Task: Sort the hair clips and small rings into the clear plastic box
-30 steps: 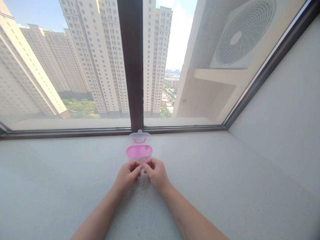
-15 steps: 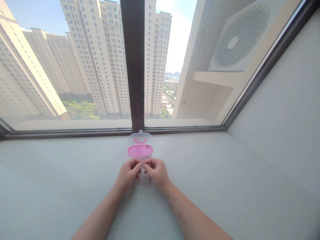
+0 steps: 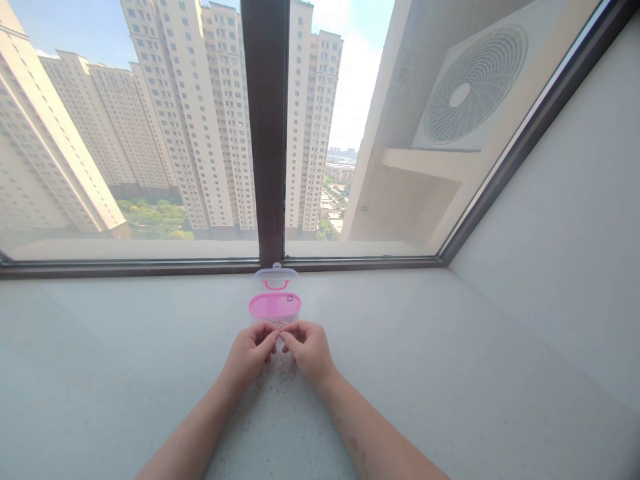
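Container [image 3: 270, 306], dark ring [image 3: 290, 299] atop, left hand [image 3: 250, 349] and right hand [image 3: 311, 350] pinching something [image 3: 279, 327] barely visible

Pink container [image 3: 273, 305] just beyond the fingers [image 3: 301, 327], sill [image 3: 135, 353] free both sides

One oval box [image 3: 273, 305] is topped with smooth pink plastic, its raised lid [image 3: 277, 274] formed in translucent plastic. The sill [image 3: 125, 373] is finished smooth, speckled like stone, with a faint sheen; the window panes [image 3: 190, 133] are made of glass, the wall [image 3: 565, 267] finished matt.
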A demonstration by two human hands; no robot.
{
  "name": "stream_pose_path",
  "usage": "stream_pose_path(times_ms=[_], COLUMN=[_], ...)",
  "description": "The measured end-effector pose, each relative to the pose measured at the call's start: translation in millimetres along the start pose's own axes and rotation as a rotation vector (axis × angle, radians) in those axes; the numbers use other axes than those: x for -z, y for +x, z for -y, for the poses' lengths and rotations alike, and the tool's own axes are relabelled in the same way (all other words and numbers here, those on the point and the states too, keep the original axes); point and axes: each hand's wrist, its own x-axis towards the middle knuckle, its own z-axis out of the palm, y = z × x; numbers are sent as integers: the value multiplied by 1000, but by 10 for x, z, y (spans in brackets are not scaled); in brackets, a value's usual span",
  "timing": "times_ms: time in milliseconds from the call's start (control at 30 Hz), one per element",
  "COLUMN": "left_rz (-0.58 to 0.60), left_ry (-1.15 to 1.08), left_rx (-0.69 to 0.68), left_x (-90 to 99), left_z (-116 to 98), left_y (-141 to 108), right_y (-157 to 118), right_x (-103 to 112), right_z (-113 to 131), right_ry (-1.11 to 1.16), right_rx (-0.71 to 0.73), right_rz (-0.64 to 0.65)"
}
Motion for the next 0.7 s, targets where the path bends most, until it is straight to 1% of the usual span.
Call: stream_pose_path(times_ms=[433,700], left_rz=[-1,17], left_ry=[-15,-21], left_rx=[11,11], left_x=[-14,-19], left_z=[-7,-2], left_y=[-8,-7], right_y=[-15,-15], right_x=[-4,9], right_z=[25,6], right_ry=[-9,18], right_rx=[-6,-23], right_rz=[4,-50])
